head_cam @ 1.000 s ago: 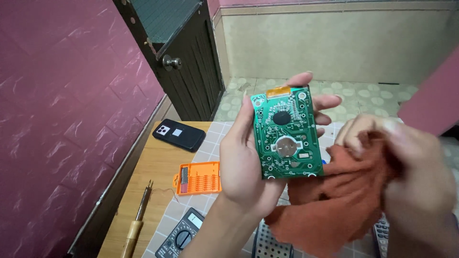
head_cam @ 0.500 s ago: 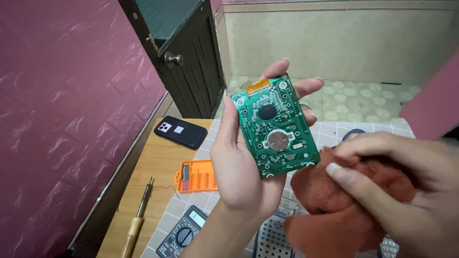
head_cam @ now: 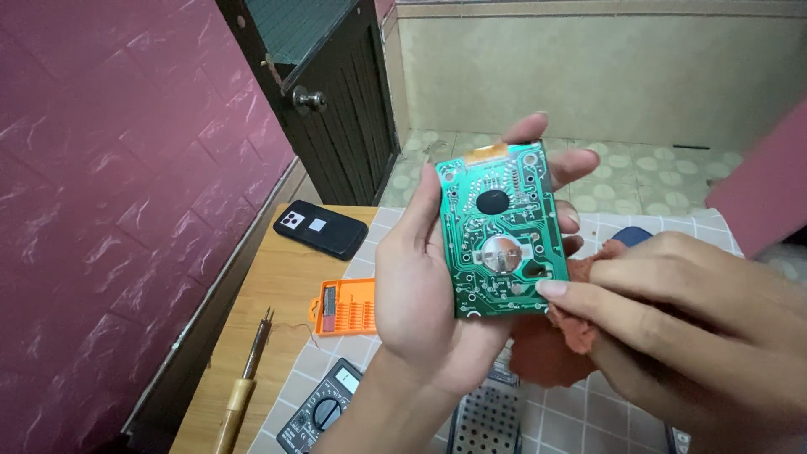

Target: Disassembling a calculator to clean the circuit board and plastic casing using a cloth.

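My left hand [head_cam: 424, 286] holds a green circuit board [head_cam: 500, 231] upright by its edges, copper side toward me. The board carries a round coin cell in its middle, a black blob above that and an orange ribbon strip at its top edge. My right hand [head_cam: 681, 315] grips a bunched rust-red cloth [head_cam: 555, 336] and presses it against the board's lower right corner. The index fingertip lies on the board's right edge.
On the wooden table [head_cam: 252, 294] lie a black phone [head_cam: 320, 228], an orange bit case [head_cam: 343, 307], a wooden-handled soldering iron [head_cam: 239, 382] and a dark multimeter [head_cam: 324, 409]. A perforated grey metal piece [head_cam: 486, 420] lies below my wrist. A dark door [head_cam: 324, 92] stands behind.
My right hand with the cloth has moved left from beside the board onto its lower right corner. The left hand has brought the board slightly lower and nearer the centre.
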